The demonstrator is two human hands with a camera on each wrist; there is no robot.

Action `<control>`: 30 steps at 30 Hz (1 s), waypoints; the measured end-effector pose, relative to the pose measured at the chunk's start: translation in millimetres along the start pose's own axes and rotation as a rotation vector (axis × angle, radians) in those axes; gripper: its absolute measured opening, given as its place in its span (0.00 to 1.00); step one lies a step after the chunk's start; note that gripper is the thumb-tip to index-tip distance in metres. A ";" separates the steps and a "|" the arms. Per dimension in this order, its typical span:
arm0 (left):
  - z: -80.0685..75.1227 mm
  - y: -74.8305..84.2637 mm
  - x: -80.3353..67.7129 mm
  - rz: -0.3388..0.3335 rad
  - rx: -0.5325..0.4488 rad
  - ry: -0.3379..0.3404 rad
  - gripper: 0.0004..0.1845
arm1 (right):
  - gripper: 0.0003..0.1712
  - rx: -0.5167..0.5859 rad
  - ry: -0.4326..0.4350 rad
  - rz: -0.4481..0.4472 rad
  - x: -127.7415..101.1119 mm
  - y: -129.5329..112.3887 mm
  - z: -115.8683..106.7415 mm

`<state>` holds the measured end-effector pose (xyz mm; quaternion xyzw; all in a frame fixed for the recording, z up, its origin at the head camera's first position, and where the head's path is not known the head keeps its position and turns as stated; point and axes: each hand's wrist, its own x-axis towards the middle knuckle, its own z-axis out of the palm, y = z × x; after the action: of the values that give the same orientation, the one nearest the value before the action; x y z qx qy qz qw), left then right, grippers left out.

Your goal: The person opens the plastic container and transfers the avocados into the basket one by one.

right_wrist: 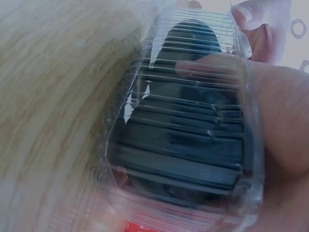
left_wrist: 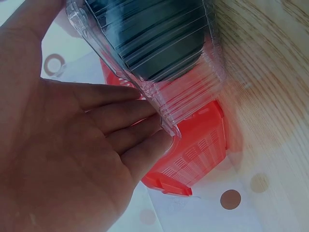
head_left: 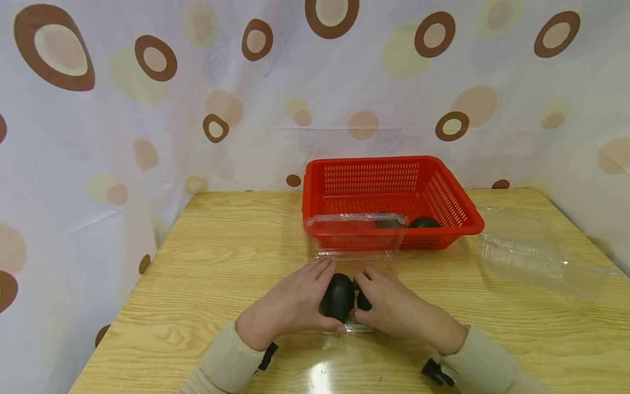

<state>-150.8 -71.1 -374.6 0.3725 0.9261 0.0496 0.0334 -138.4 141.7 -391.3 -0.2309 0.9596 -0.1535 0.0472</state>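
fill stage: seating, not closing

clear container (head_left: pixel 359 328) sits on the wooden table (head_left: pixel 231 262), its lid (head_left: pixel 355 217) raised on the far side, in front of the red basket (head_left: pixel 364 178). inside, side by side: left dark oval (head_left: pixel 338 297), right dark oval (head_left: pixel 363 301).

left hand (head_left: pixel 297 301): fingers nearly straight along the container's left side, thumb by the front rim. looks like steadying, not gripping.

right hand (head_left: pixel 394 303): grips the right dark oval, fingers curled, thumb inside the container; the right wrist view shows that thumb through the ribbed plastic.

two more dark ovals (head_left: pixel 425 222) lie in the basket, partly hidden. second clear container (head_left: pixel 541 257) at table right; its see-through edges are hard to sort out.

step in hand, my reading: settling the right dark oval beside its neighbour. next move seems to call for easing the right fingers out without rolling it, then keeping both thumbs off the rim so the lid can fold over. whether the lid fits over the pair: cannot tell.
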 end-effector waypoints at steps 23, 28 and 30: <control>-1.5 0.5 1.4 -0.007 0.015 -0.011 0.61 | 0.18 -0.086 0.184 -0.040 -0.9 1.2 -1.4; -1.8 0.0 0.8 -0.006 0.018 -0.003 0.62 | 0.13 -0.101 0.241 -0.080 -3.9 0.1 -7.9; -1.8 0.0 0.6 -0.003 0.018 -0.004 0.62 | 0.11 -0.103 0.259 -0.079 -5.0 -0.8 -10.2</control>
<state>-151.3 -70.8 -372.9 0.3714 0.9271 0.0403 0.0319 -135.2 146.1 -381.2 -0.2488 0.9545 -0.1341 -0.0949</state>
